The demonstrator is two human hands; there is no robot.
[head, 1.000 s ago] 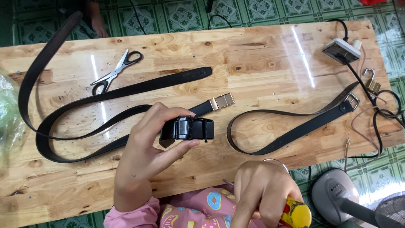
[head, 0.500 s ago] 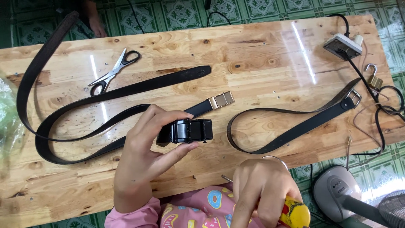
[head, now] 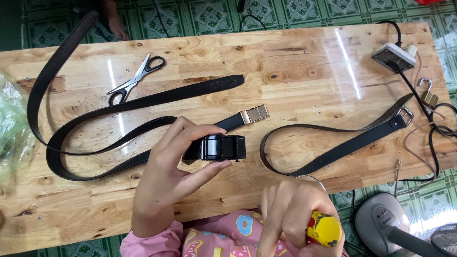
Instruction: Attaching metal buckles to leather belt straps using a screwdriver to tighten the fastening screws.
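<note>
A: What does the left hand (head: 166,176) have?

B: It pinches a black belt buckle (head: 216,147) between thumb and fingers, just above the near edge of the tabletop (head: 295,62), about midway along it. The buckle looks separate from any strap, as far as I can tell.

A: And the right hand (head: 295,216)?

B: Clenched around a tool with a yellow and red handle (head: 323,229), held below the near edge, over the lap. The tip is hidden, so I cannot say what kind of tool it is.

A: How far along does the work look?

B: Early to middle, I judge. The long black belt (head: 95,119) loops from the far left corner across the left half, and its end with a gold clasp (head: 254,114) lies bare, just beyond the buckle. So the buckle is not yet on it. A second belt (head: 333,152) on the right half already carries a silver buckle (head: 404,114).

A: Anything else lying about?

B: Scissors (head: 135,78) near the far edge on the left, a padlock (head: 428,95) and a small grey box with a cable (head: 392,57) at the far right corner, and a plastic bag (head: 12,123) at the left edge.
</note>
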